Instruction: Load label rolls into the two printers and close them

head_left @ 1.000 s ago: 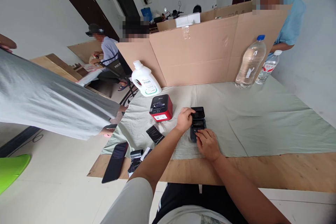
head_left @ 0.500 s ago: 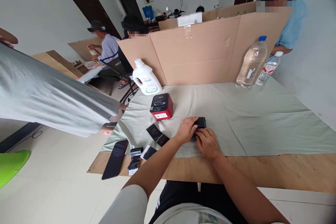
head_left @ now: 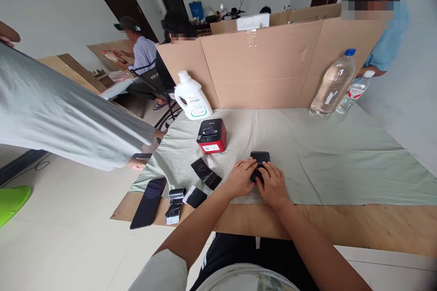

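Observation:
A small black device (head_left: 260, 158) with its lid closed lies on the pale green cloth (head_left: 324, 154). My left hand (head_left: 240, 178) rests on its left near side and my right hand (head_left: 273, 185) on its right near side, fingers pressing on its top. The near half of the device is hidden under my fingers. A red and black label printer (head_left: 211, 135) stands a little to the left behind. Black label strips (head_left: 205, 173) lie left of my left hand.
A white jug (head_left: 192, 97) and two water bottles (head_left: 332, 84) stand before a cardboard screen (head_left: 273, 63). A dark phone (head_left: 149, 202), a black roll (head_left: 175, 206) and a black packet (head_left: 195, 197) lie at the table's left front. A person in grey (head_left: 61, 113) stands left; others sit behind.
The black device's lid, open a second ago, has been pushed down flat. Both my hands have come together on top of the device.

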Action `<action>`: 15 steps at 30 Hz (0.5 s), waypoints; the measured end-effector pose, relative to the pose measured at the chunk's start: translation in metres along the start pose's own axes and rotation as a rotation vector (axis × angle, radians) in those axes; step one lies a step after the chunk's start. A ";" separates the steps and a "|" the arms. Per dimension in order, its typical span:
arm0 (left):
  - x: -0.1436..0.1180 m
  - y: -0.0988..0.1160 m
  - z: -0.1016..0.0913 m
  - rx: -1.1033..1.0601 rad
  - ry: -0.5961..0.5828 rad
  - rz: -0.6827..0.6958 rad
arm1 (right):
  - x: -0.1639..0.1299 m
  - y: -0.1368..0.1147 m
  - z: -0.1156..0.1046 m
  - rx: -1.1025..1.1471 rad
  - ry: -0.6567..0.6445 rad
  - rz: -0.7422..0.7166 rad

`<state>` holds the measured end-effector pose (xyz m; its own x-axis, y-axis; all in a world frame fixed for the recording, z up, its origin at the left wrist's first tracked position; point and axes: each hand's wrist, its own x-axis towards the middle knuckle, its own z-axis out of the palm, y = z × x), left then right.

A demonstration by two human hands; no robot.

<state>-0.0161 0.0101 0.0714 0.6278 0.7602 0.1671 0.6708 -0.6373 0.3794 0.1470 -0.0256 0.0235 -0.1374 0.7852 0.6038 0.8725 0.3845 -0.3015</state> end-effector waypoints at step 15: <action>-0.008 -0.001 0.030 -0.125 0.114 -0.126 | 0.000 -0.001 -0.007 0.017 -0.049 0.053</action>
<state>-0.0104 0.0010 0.0427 0.4882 0.8470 0.2105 0.6827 -0.5208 0.5125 0.1498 -0.0293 0.0288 -0.1144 0.8275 0.5497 0.8714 0.3493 -0.3446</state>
